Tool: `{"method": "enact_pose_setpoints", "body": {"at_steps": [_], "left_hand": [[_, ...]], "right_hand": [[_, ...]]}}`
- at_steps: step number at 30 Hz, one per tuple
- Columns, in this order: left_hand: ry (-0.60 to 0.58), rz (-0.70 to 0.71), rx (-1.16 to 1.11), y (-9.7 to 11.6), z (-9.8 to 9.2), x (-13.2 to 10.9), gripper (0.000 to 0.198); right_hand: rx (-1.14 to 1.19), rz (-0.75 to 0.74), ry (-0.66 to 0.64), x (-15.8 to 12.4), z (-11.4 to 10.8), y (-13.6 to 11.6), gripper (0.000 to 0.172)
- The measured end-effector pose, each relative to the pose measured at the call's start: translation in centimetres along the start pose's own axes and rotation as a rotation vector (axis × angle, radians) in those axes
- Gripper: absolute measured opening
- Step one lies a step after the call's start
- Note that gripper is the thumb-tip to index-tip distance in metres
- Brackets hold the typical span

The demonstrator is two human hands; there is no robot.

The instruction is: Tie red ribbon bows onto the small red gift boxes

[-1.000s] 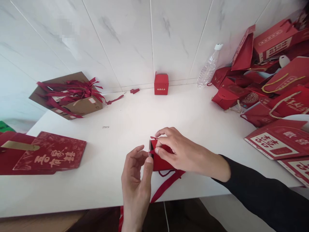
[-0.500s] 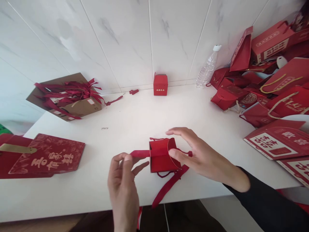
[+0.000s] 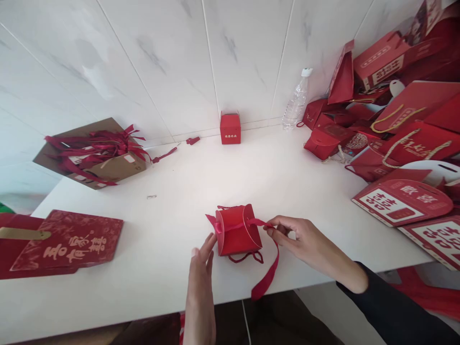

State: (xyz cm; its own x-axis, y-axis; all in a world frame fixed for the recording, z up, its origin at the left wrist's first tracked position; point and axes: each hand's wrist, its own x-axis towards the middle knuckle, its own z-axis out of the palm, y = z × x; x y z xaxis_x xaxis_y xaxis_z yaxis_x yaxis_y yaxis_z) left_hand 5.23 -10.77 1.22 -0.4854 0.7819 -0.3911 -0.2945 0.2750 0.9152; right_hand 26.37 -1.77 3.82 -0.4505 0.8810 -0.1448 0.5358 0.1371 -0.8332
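Note:
A small red gift box (image 3: 235, 242) lies near the table's front edge, its curved flaps folded over the top. A dark pink ribbon (image 3: 266, 280) runs through the flaps and across the top, with a short end sticking out on the left. Between finger and thumb, my right hand (image 3: 296, 237) pinches the ribbon just right of the box; the long tail hangs below, over the tabletop. My left hand (image 3: 201, 282) is at the box's left side, fingers stretched out, the fingertips at or touching its edge. A twisted red cord loop (image 3: 247, 258) shows along the near side.
Behind stand another small red box (image 3: 230, 130) and a clear bottle (image 3: 296, 100). A cardboard box (image 3: 118, 167) of ribbons is at the back left. Flat red bags (image 3: 82, 239) lie on the left. Several red gift boxes and bags (image 3: 402, 201) pile up on the right.
My left hand has let go of the ribbon's left end and moved to the box's side. My right hand has pinched the ribbon on the right. The flaps have folded over the top.

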Motion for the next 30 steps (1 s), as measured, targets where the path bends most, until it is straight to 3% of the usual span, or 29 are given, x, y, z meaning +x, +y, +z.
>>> {"method": "enact_pose_setpoints", "body": {"at_steps": [5, 9, 14, 17, 22, 27, 30], "left_hand": [[-0.038, 0.166, -0.033, 2.2, 2.3, 1.0, 0.036], [0.074, 0.227, -0.089, 3.3, 2.7, 1.3, 0.022], [0.172, 0.286, -0.364, 2.9, 2.9, 0.6, 0.018], [0.180, 0.307, -0.373, 2.9, 3.1, 0.4, 0.013], [0.081, 0.551, -0.140, 3.4, 3.9, 0.8, 0.015], [-0.157, 0.382, -0.105, 2.8, 4.7, 0.8, 0.022], [-0.175, 0.332, -0.115, 2.6, 4.9, 0.0, 0.022]], "right_hand": [[0.099, -0.009, 0.149, -0.6, 0.1, -0.6, 0.022], [0.357, 0.002, 0.179, -0.6, 0.1, -1.3, 0.027], [0.875, -0.028, 0.374, 0.3, 0.7, -1.7, 0.025], [1.144, 0.027, 0.329, 1.1, 1.1, -1.9, 0.035], [1.335, 0.048, 0.224, 2.3, 0.8, -3.0, 0.031], [1.272, -0.019, 0.155, 2.3, 0.2, -3.9, 0.021], [1.227, -0.038, 0.131, 1.8, -0.1, -3.8, 0.017]]}}
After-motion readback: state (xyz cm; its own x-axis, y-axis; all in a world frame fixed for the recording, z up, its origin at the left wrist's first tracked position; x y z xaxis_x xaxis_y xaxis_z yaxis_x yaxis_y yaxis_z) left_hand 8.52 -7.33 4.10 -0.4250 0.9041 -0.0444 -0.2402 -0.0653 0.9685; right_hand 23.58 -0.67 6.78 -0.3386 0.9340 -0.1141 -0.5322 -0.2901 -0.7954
